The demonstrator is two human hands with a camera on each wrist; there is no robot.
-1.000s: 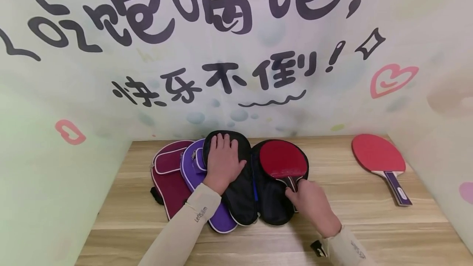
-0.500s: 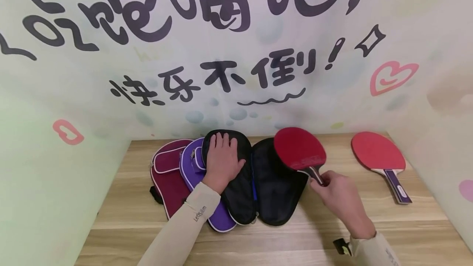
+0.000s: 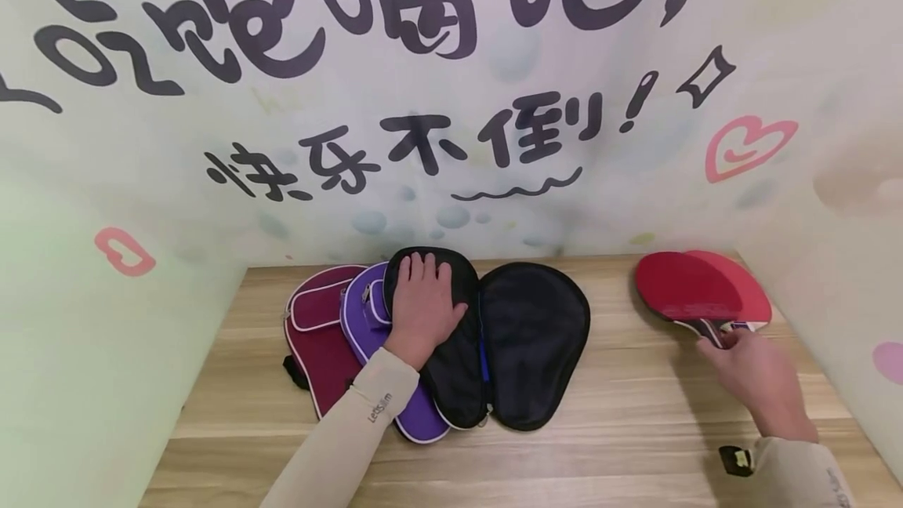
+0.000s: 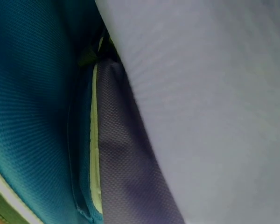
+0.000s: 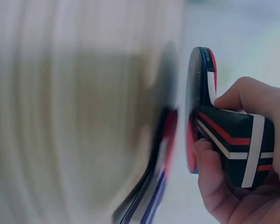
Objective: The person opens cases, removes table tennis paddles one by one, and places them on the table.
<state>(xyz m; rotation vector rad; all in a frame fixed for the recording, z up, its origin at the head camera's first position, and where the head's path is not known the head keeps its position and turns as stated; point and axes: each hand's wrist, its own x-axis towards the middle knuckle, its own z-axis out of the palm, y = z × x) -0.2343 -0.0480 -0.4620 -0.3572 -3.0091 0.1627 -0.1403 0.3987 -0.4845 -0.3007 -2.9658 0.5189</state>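
My left hand point(image 3: 426, 304) lies with straight fingers on the left half of an unfolded black paddle case point(image 3: 536, 343). The inside of its right half faces up. Over at the right, my right hand point(image 3: 762, 375) grips the handle of a red table tennis paddle point(image 3: 677, 284). In the right wrist view, fingers and thumb wrap that dark handle point(image 5: 238, 144) with white and red stripes. The held paddle overlaps a second red paddle point(image 3: 755, 284) in the head view. Its handle is mostly hidden behind my right hand.
Under the black case's left side lie a purple case point(image 3: 426, 418) and a maroon case point(image 3: 331, 363), both with white piping. The wooden table point(image 3: 564, 477) meets a printed wall point(image 3: 423, 218) at the back. Cloth fills the left wrist view.
My right hand has lifted the held paddle off the black case's right half and carried it right, over the second paddle. My left hand stays on the case.
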